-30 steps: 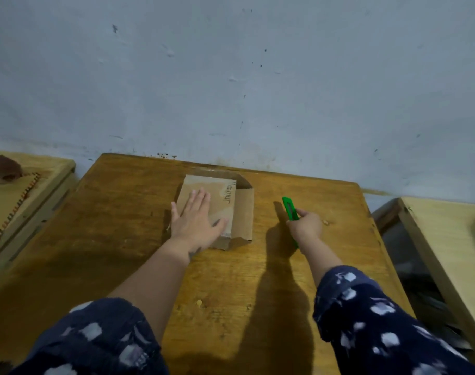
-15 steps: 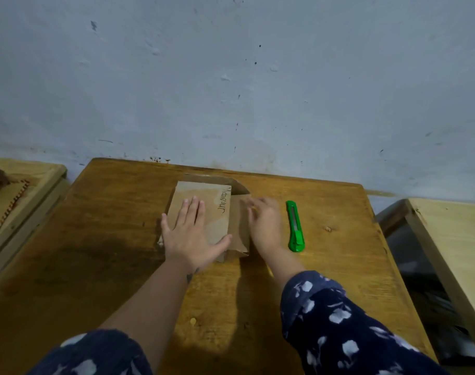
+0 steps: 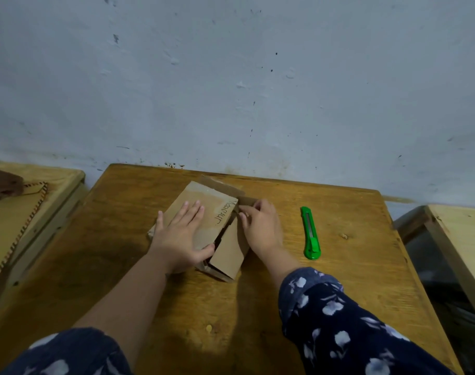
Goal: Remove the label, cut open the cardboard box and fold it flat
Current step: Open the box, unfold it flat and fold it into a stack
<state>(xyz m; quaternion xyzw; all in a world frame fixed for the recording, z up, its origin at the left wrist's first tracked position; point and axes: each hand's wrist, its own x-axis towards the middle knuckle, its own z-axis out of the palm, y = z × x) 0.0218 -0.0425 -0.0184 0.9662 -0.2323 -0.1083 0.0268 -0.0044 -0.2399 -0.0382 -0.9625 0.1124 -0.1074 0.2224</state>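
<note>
The cardboard box point(image 3: 203, 226) lies near the middle of the wooden desk point(image 3: 352, 280), partly collapsed, its handwritten top panel pressed down and a side flap point(image 3: 229, 250) standing loose along the right edge. The left hand point(image 3: 180, 239) rests flat on the top panel, fingers point(image 3: 193, 212) straight and slightly spread, thumb hooked at the near edge. The right hand point(image 3: 260, 228) works at the far right corner, its fingers curled and seeming to pinch the flap's upper edge; exactly how much cardboard they hold I cannot tell. The step in hand looks like folding the cut box flat, and it should go best if the left palm bears down firmly as an anchor while the right hand pushes the flap along its existing crease rather than across it, so the board bends cleanly instead of buckling. The box is plain brown corrugated board, matte, with ragged torn-looking edges. The green utility knife point(image 3: 310, 234) lies apart to the right, slim, glossy plastic; whether its blade is out I cannot tell. The desk top is varnished yellow-brown wood, scuffed and stained, against a rough pale wall point(image 3: 231, 77)
</note>
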